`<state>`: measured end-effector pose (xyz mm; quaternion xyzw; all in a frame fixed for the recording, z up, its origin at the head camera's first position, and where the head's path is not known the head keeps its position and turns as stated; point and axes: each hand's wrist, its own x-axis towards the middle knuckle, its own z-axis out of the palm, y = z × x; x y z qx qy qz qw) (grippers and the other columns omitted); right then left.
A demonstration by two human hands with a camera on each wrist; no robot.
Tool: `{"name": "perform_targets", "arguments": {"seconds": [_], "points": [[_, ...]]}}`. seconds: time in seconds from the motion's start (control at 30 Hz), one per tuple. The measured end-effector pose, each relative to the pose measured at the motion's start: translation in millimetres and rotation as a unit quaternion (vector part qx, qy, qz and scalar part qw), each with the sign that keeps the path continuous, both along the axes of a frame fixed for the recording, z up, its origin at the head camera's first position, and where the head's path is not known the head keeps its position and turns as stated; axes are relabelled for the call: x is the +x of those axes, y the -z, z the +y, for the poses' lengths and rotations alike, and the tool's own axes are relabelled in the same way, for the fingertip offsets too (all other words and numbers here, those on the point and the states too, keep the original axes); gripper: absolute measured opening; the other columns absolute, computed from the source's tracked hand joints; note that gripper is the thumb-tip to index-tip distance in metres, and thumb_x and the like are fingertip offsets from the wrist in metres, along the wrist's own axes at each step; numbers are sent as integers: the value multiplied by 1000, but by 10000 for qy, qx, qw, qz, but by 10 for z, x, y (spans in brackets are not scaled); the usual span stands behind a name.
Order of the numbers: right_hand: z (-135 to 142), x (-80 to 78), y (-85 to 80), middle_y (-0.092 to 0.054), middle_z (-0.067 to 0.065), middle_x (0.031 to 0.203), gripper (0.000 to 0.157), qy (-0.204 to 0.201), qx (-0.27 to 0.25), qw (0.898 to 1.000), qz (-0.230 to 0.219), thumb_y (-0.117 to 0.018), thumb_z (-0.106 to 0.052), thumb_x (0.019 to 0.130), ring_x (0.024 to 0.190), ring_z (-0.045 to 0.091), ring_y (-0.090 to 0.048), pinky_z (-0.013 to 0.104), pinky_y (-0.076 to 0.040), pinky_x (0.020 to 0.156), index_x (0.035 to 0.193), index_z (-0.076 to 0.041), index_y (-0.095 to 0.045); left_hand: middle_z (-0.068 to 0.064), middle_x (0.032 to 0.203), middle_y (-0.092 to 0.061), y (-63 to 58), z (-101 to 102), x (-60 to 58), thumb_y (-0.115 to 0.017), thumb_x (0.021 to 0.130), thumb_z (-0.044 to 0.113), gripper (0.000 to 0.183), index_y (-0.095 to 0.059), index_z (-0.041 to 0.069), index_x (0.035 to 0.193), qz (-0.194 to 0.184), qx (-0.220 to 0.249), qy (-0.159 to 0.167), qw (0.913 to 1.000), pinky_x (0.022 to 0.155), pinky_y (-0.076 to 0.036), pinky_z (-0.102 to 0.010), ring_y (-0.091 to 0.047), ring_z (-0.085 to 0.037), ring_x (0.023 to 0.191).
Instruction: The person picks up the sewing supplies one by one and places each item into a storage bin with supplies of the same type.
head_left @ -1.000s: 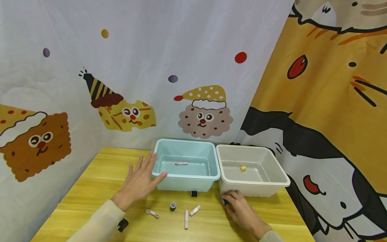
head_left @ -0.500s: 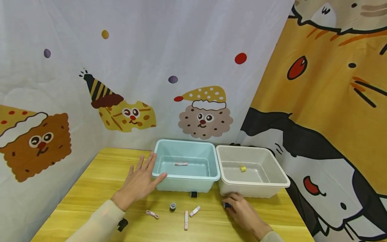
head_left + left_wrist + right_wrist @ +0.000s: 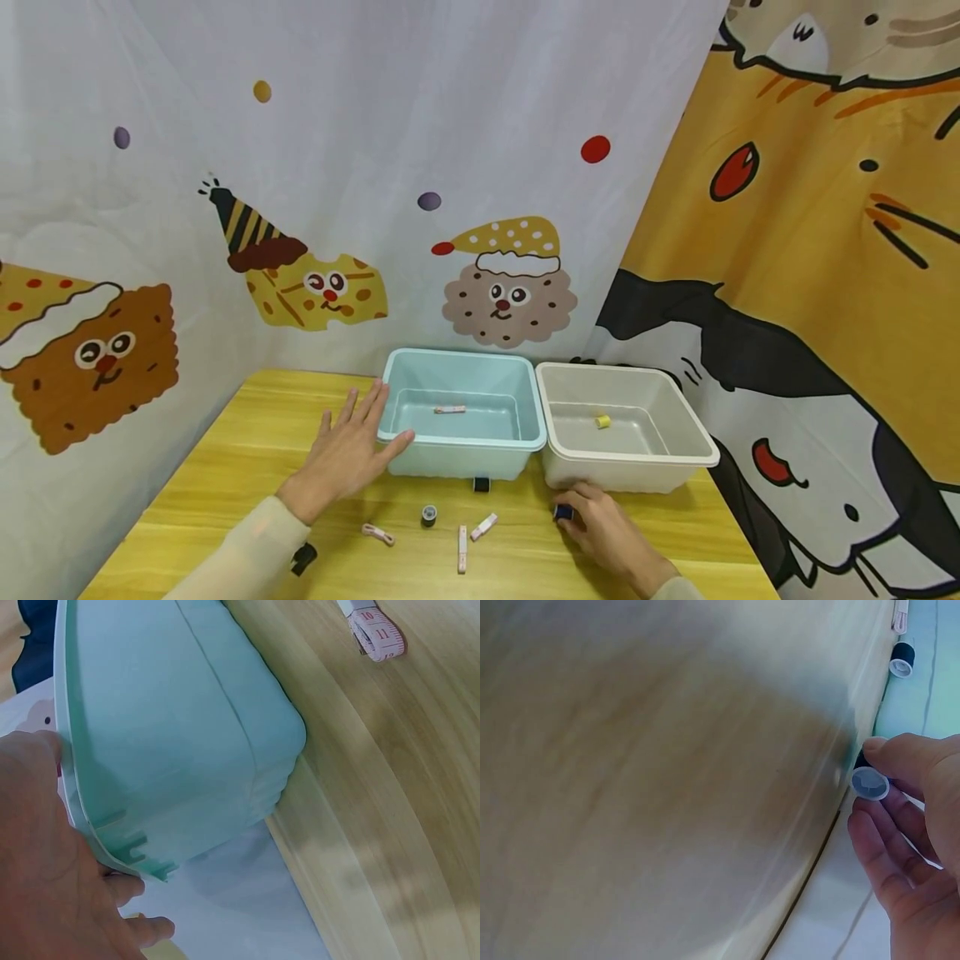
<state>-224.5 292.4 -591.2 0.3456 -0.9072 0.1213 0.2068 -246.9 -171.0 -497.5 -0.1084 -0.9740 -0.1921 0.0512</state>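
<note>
Pinching the dark blue spool with thumb and fingers, your right hand sits before the beige box, toward the table's right edge. The spool has just turned, showing more of its side; it seems well gripped, but outside both boxes. Your left hand's fingers spread at the light blue box's left rim.
</note>
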Motion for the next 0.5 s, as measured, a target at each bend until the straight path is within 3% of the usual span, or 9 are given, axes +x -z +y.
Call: {"name": "perform_targets", "arguments": {"seconds": [0.27,0.5], "points": [[-15,30,-68,-81,-4,111,36,-36,-159,9999,58,-104,-7,83,97,9,-74,27,-67,82,113,-14,-85,-12,197,-16,7,8,6,-45,116,80,105,-18,9,188,27,-14,-30,10000,132,-20,-94,-17,-55,180],[-53,52,-187,-81,-5,110,38,-34,-181,9989,424,-106,-10,80,96,9,-75,27,-68,82,112,-15,-86,-14,196,-18,-15,9,-8,-45,114,82,108,-18,7,187,46,-129,-79,9999,135,-14,-93,-17,-54,181]]}}
